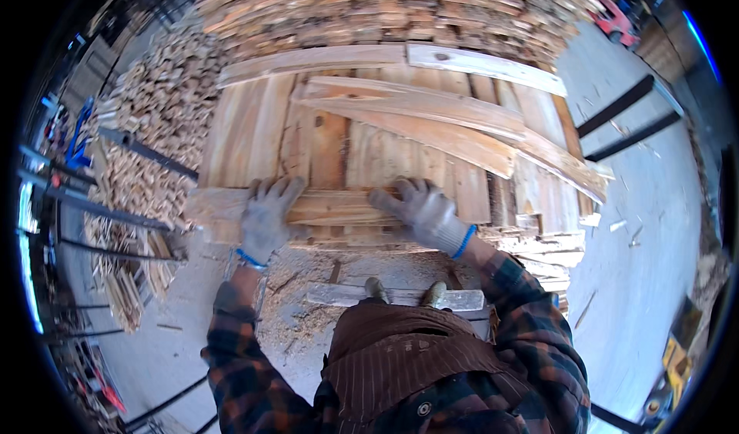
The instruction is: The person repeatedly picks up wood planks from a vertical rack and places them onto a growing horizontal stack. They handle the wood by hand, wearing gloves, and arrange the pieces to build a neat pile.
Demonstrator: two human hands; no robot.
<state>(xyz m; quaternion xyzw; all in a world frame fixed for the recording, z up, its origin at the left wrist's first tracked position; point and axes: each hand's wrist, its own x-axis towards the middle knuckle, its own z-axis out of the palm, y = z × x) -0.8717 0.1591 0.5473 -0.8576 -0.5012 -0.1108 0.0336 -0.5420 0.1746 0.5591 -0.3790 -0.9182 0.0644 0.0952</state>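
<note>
Fingers in grey knit work gloves lie spread and flat on a short wooden board (339,207) at the near edge of a stack of planks (385,145). The left hand (265,217) presses palm down on the board's left end, fingers splayed toward the stack and not curled round anything. The right hand (422,211) rests the same way on the right end, fingers open, thumb pointing inward. Each glove ends in a blue cuff band, above sleeves of dark plaid flannel.

The board lies crosswise on the stack's front edge, pale and rough-sawn, with a splintery grain. Behind it the planks run away from the person, reddish-tan, uneven in width, some cracked. Two long tapered offcuts (431,118) lie slantwise on top, and a paler plank (485,64) crosses the far end. Beyond that rises a wall of stacked lumber (385,3).

Sawdust and chips (308,311) cover the ground at the person's feet, where shoes stand on a loose plank (392,297). A heap of thin wood strips (154,126) fills the left side.

Risks, as a judgement: with only flat palms on it, the board could slide off the edge; rough grain could snag the gloves; the plank underfoot could shift on the sawdust.
</note>
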